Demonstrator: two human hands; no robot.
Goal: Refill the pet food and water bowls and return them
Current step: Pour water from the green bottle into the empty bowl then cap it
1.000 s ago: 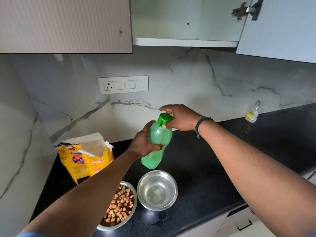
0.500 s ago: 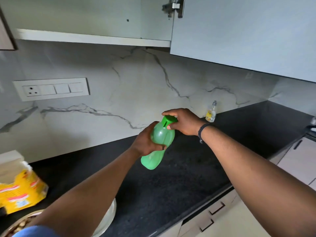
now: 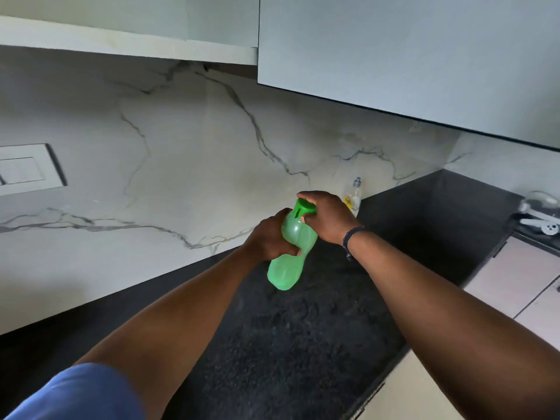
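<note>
Above the dark desk (image 3: 303,344), the left hand (image 3: 266,237) grips the green water bottle (image 3: 291,253) while the right hand (image 3: 328,218) holds its cap (image 3: 304,207); no bowls are in view, so refill progress can't be judged.

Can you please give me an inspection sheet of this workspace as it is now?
Surface: black speckled countertop, marble backsplash behind.
Job's things: green bottle held tilted above the counter, green cap on; bowls not in view.
Clutter: small clear bottle at the backsplash.
Hands: left hand grips the bottle body; right hand grips the cap.
Cables: nothing seen.
Surroundings: wall cabinets above, switch plate at left, blurred white object at right.
</note>
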